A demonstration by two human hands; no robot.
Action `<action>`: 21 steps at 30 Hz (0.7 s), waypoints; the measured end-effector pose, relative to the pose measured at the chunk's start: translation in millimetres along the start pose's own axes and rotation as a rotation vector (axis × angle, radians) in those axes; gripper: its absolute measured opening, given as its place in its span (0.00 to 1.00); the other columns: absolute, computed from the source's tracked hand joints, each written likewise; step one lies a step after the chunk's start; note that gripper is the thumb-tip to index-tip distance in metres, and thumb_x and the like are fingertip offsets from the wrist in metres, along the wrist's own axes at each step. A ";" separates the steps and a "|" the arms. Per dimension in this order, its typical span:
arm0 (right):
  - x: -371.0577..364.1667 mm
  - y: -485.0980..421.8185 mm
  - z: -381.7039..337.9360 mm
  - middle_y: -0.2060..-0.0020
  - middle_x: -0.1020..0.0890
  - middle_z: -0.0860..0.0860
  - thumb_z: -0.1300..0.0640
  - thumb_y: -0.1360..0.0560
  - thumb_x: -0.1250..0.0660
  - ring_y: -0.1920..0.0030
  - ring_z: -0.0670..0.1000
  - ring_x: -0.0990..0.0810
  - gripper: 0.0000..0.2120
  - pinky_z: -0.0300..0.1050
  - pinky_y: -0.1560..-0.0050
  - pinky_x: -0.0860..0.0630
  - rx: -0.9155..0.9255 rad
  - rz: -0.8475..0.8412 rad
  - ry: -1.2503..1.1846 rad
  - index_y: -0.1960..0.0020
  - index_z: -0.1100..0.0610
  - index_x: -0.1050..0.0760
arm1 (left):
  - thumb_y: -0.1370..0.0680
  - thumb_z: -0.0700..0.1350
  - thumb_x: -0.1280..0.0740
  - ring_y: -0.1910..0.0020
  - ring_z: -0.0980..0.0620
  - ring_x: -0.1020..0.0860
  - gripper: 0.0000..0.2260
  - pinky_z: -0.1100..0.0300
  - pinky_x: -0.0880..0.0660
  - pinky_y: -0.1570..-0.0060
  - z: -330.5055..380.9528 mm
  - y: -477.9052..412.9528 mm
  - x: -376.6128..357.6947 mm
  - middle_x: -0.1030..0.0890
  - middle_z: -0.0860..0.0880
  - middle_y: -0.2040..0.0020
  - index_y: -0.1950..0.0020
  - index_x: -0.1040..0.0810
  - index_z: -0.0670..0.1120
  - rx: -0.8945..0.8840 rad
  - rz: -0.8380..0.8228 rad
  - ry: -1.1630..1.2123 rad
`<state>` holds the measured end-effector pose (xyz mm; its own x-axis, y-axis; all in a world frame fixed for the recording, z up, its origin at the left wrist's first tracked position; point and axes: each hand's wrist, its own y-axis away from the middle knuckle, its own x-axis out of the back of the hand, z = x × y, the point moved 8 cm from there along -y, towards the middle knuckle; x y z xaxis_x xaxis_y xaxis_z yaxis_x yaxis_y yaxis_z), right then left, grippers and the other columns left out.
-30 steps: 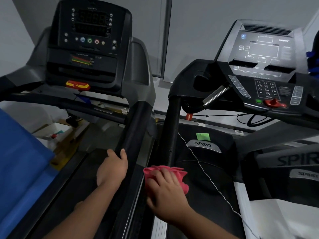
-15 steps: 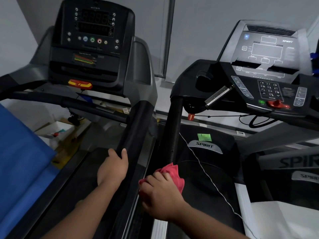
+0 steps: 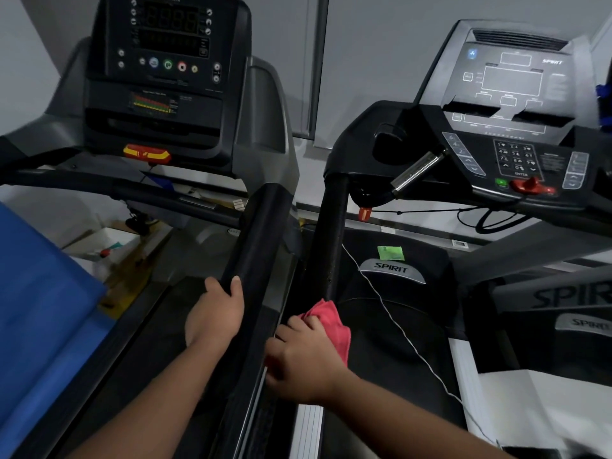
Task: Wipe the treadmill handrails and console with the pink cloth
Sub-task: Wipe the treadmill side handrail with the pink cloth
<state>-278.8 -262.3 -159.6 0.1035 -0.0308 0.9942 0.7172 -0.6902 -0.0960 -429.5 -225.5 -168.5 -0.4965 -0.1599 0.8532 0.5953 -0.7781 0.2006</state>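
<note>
**Cloth Drawn Back Toward the Lower End of the Right-Hand Handrail**

Over the last second, the right hand [image 3: 306, 359] carried the pink cloth [image 3: 331, 329] leftward and nearer the body, leaving it bunched at the lower end of the Spirit treadmill's left handrail [image 3: 331, 233]. This suggested a downward wiping stroke close to its finish; the console [image 3: 516, 134] appeared untouched. The right fingers were curled tightly over the cloth, pinching it. The left hand [image 3: 215, 313] remained on the neighbouring treadmill's black rail [image 3: 258, 233], fingers wrapped around it, thumb on top.

Whether the cloth touched the handrail could not be determined. The right palm was hidden, and the console's right edge was cut off.
</note>
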 end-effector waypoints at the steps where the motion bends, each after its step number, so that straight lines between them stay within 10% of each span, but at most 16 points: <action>1: -0.8 -2.7 -2.6 0.66 0.24 0.45 0.39 0.38 0.38 0.62 0.49 0.25 0.14 0.43 0.58 0.27 -0.022 -0.020 0.014 0.63 0.48 0.24 | 0.18 0.58 0.52 0.64 0.49 0.28 0.24 0.56 0.34 0.69 0.3 0.5 -0.1 0.26 0.45 0.58 0.32 0.37 0.41 -0.001 0.005 0.001; 6: -10.7 -9.0 -16.9 0.56 0.19 0.52 0.43 0.32 0.33 0.51 0.56 0.23 0.16 0.50 0.43 0.29 0.027 -0.083 0.159 0.51 0.54 0.21 | 0.18 0.58 0.52 0.66 0.50 0.29 0.24 0.56 0.36 0.70 1.0 2.3 1.7 0.28 0.46 0.60 0.31 0.38 0.41 -0.005 0.004 0.006; 15: 1.6 19.7 2.6 0.55 0.22 0.49 0.41 0.35 0.35 0.55 0.52 0.27 0.15 0.50 0.56 0.29 -0.105 0.144 0.069 0.53 0.49 0.24 | 0.18 0.59 0.53 0.58 0.45 0.25 0.26 0.54 0.32 0.63 -0.3 -2.8 -1.9 0.21 0.40 0.48 0.29 0.39 0.42 -0.001 -0.015 0.009; 21: -44.1 -13.4 -27.6 0.39 0.28 0.66 0.48 0.22 0.42 0.38 0.68 0.33 0.22 0.68 0.38 0.36 -0.045 -0.415 0.625 0.34 0.60 0.30 | 0.18 0.58 0.53 0.59 0.46 0.27 0.26 0.54 0.33 0.64 -0.5 -1.2 -1.8 0.22 0.39 0.46 0.29 0.40 0.41 -0.002 -0.030 0.020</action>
<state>-312.0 -271.7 -200.7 -0.5898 -0.1571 0.7922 0.5815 -0.7633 0.2816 -429.7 -224.6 -170.5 -0.5268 -0.1486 0.8369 0.5783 -0.7843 0.2248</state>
